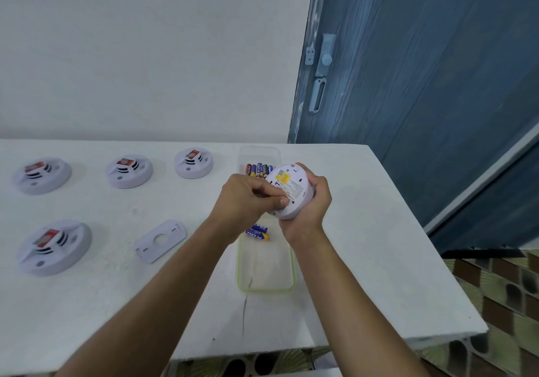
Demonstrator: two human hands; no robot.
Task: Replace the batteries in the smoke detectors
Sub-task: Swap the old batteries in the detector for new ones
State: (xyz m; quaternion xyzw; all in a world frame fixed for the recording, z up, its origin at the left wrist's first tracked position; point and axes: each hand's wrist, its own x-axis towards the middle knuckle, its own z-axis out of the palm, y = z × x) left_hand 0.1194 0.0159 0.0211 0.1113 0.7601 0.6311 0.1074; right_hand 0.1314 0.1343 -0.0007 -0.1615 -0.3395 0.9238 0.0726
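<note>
Head view: my right hand (306,206) cupped the held detector (291,185), back face up, above the clear tray (265,279). My left hand (248,198) curled its fingertips onto that back face. Loose batteries (258,232) lay beneath both hands. Other detectors (129,171) sat left of the left hand.

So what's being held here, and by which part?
A smoke detector: the right hand grips its rim, the left hand pinches at its labelled back.

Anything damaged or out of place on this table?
A dark crack-like line runs down the table from the near clear tray toward the front edge. A loose mounting plate lies askew left of the tray.
</note>
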